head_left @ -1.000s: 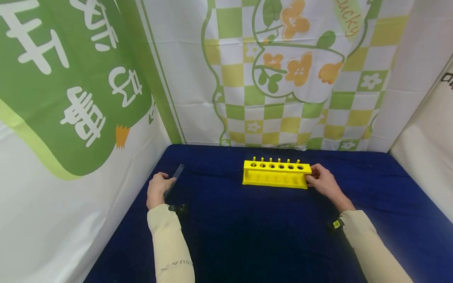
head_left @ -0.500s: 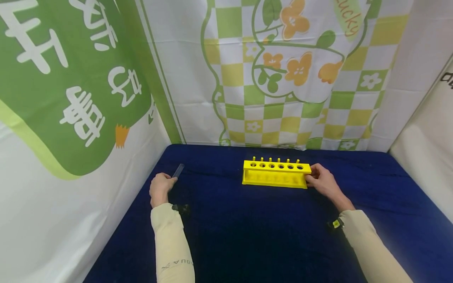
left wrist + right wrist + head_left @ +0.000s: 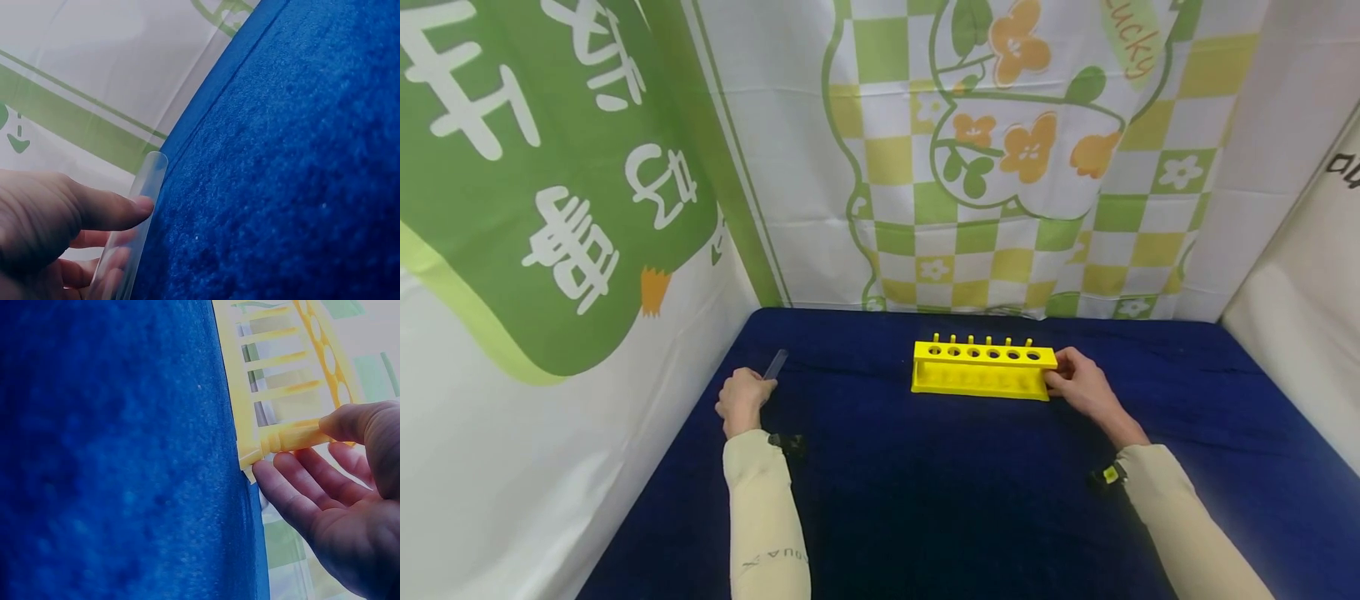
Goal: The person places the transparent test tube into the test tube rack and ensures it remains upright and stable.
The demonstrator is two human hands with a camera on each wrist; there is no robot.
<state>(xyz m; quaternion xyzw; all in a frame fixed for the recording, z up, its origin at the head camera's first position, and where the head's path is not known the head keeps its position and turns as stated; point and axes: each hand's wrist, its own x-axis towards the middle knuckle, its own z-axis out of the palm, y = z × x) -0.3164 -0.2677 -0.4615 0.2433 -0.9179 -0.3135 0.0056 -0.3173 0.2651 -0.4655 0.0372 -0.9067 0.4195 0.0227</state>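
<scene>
Left hand [image 3: 745, 402]: pinches clear tube [image 3: 776, 364], slanting toward one o'clock.
Right hand [image 3: 1082, 387]: grips yellow rack [image 3: 977, 377] by three-o'clock end.

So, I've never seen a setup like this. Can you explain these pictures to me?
There's no machine here, just a person's bare left hand and right hand. The wide picture comes from a camera worn on the head; the two close-ups come from wrist cameras, one per arm. On the blue surface stands a yellow rack with six round holes along its top. The right hand holds one end of it. The left hand holds a clear tube, away from the rack.
</scene>
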